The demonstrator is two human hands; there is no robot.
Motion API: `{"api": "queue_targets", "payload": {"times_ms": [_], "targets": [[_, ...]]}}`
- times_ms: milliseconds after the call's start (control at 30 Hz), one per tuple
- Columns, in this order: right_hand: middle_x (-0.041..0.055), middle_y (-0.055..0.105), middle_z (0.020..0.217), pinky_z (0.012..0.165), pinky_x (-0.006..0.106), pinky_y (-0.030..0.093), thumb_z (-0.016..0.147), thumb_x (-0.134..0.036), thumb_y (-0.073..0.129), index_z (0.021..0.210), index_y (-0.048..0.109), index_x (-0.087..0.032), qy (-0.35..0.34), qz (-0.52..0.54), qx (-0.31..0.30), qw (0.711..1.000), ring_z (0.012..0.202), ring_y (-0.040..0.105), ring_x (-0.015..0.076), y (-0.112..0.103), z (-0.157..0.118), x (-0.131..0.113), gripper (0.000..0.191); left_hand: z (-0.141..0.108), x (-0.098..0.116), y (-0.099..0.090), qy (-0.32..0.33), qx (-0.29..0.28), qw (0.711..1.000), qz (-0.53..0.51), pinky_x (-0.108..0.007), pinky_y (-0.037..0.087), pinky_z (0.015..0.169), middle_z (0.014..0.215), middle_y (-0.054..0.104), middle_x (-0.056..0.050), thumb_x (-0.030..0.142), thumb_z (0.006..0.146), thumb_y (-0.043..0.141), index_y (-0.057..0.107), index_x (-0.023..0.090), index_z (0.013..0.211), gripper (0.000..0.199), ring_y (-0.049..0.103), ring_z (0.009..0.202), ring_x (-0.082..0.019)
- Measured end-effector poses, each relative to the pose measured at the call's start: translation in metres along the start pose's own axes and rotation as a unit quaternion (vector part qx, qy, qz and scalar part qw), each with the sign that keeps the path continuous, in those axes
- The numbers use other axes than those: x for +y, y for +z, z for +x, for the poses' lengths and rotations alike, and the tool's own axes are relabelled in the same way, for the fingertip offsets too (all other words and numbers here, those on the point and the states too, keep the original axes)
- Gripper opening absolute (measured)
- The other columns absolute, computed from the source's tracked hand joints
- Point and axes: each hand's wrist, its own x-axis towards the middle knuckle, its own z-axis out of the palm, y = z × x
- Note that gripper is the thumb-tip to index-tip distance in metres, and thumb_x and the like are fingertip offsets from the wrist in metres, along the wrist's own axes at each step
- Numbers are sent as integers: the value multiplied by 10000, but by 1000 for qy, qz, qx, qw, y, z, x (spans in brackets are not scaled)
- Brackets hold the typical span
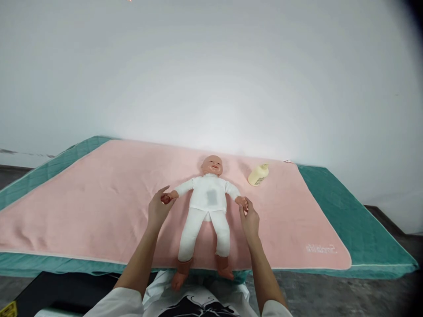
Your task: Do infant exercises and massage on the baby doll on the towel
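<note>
A baby doll point(208, 198) in a white top and white trousers lies on its back on a pink mat point(115, 198), head toward the wall and arms spread. My left hand point(161, 206) is closed around the doll's hand on the left side, thumb and fingers curled about it. On the right side, my right hand point(249, 215) pinches the doll's other hand between thumb and fingers. The doll's bare feet hang over the near edge, close to my body. A pale yellow bottle point(258, 175) lies tilted on the mat, right of the doll's head.
The pink mat covers most of a green quilted pad point(350, 211). A white wall point(211, 79) stands right behind it. At the lower left, below the pad's edge, are a black surface point(56, 290) and a yellow item point(9, 309).
</note>
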Motion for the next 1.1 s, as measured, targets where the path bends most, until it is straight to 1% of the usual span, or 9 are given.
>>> {"api": "queue_targets", "payload": {"times_ms": [133, 233, 300, 400, 533, 700, 833, 967, 1100], "targets": [[141, 705, 1154, 794, 400, 531, 884, -507, 461, 1367, 491, -170, -24, 54, 60, 996, 909, 703, 278, -4, 34, -20, 590, 29, 12, 0, 2, 23, 996, -89, -307, 554, 742, 942, 692, -43, 328, 658, 752, 632, 229, 1232, 595, 668, 818, -189], [142, 715, 1118, 821, 388, 529, 870, -512, 507, 1346, 489, -156, -25, 119, 89, 989, 892, 692, 250, 2, 66, -33, 595, 53, 24, 12, -19, 49, 981, -189, -289, 559, 691, 917, 684, -55, 320, 625, 782, 654, 176, 1193, 600, 667, 768, -178], [141, 717, 1100, 850, 391, 519, 870, -491, 527, 1336, 489, -153, -34, 148, 102, 983, 919, 682, 243, 10, 87, -42, 577, 67, 35, 25, -38, 77, 970, -227, -287, 564, 724, 938, 695, -77, 264, 635, 773, 655, 132, 1161, 554, 676, 797, -180], [152, 707, 1096, 858, 380, 510, 869, -473, 544, 1314, 489, -128, -48, 170, 101, 979, 932, 673, 236, 26, 114, -51, 566, 84, 49, 45, -34, 92, 970, -224, -272, 558, 789, 1067, 696, -138, 192, 721, 710, 583, 79, 1216, 524, 686, 892, -180], [161, 704, 1094, 851, 373, 504, 871, -497, 525, 1241, 528, -119, -42, 164, 89, 982, 926, 665, 236, 50, 142, -54, 529, 104, 63, 71, -19, 83, 980, -180, -269, 540, 817, 1201, 658, -171, 246, 831, 653, 475, 82, 1326, 551, 679, 974, -183], [141, 683, 1170, 860, 348, 495, 897, -433, 477, 1216, 560, -153, -48, 144, 41, 988, 1021, 646, 235, 76, 162, -50, 433, 125, 69, 102, 4, 16, 997, -82, -320, 489, 910, 1203, 680, -140, 240, 906, 579, 444, 142, 1412, 533, 653, 1091, -231], [122, 687, 1111, 828, 327, 500, 912, -354, 449, 1193, 567, -139, -62, 120, -3, 991, 990, 639, 218, 97, 168, -41, 373, 129, 62, 123, 7, -64, 998, 2, -371, 478, 885, 1253, 653, -191, 268, 922, 552, 334, 112, 1495, 633, 645, 1104, -299], [102, 678, 1052, 787, 314, 506, 923, -309, 418, 1153, 572, -148, -72, 90, -27, 993, 938, 627, 203, 112, 172, -28, 320, 127, 50, 133, 14, -109, 992, 59, -369, 458, 907, 1366, 574, -207, 307, 957, 469, 284, 110, 1519, 623, 619, 1143, -296], [91, 666, 1016, 755, 304, 503, 922, -281, 441, 1100, 591, -161, -83, 56, -44, 994, 891, 616, 194, 119, 178, -16, 262, 130, 43, 136, 23, -130, 986, 99, -368, 439, 925, 1359, 572, -221, 315, 966, 434, 301, 110, 1512, 598, 592, 1184, -299]]}}
